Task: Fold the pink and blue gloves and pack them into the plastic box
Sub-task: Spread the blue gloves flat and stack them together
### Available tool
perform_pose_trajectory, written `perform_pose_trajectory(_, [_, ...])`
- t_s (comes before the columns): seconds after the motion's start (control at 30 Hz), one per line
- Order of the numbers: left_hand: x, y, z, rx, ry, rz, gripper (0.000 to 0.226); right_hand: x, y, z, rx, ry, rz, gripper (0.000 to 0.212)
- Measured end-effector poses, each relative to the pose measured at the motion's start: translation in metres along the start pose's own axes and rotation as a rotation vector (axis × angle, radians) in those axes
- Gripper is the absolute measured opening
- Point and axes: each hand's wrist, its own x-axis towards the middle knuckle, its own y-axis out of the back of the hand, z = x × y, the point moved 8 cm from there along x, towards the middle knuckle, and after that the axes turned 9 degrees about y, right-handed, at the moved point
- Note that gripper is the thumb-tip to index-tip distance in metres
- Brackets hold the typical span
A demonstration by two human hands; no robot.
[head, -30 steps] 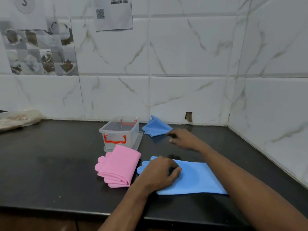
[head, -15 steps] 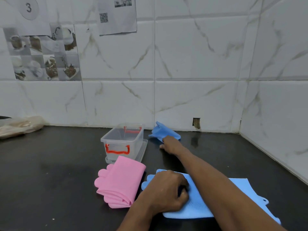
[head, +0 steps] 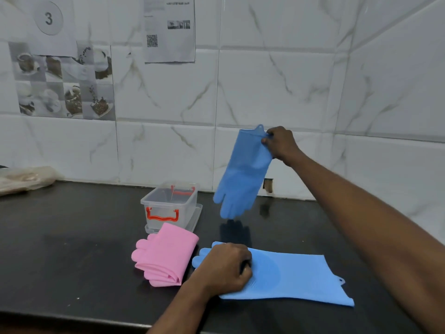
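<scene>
Your right hand [head: 280, 143] pinches a hanging blue glove [head: 243, 174] by its cuff, likely to lay it flat; your left hand [head: 226, 268] presses the other blue glove [head: 293, 278] against the desk [head: 72, 249].

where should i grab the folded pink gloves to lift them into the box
Pinch the pink gloves across the stacked layers at the near open edge, where the folds show, coming from above and the front with thumb under and fingers on top. That probably keeps the bundle from unfolding. The left hand is nearest but rests on the flat blue glove. The plastic box sits open just behind.
</scene>
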Motion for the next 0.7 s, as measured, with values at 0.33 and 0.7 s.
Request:
perform_pose_trajectory(0.33, [-0.012, 0.021, -0.016, -0.938, 0.243, 0.156, 0.036, -0.059, 0.019, 0.009, 0.096, -0.075, -0.192, 0.017])
perform_pose_trajectory(0.7, [0.024, -0.018, 0.034, -2.556, 0.448, -0.012, 0.092, -0.21, 0.098, -0.031, 0.449, 0.23, -0.295, 0.032])
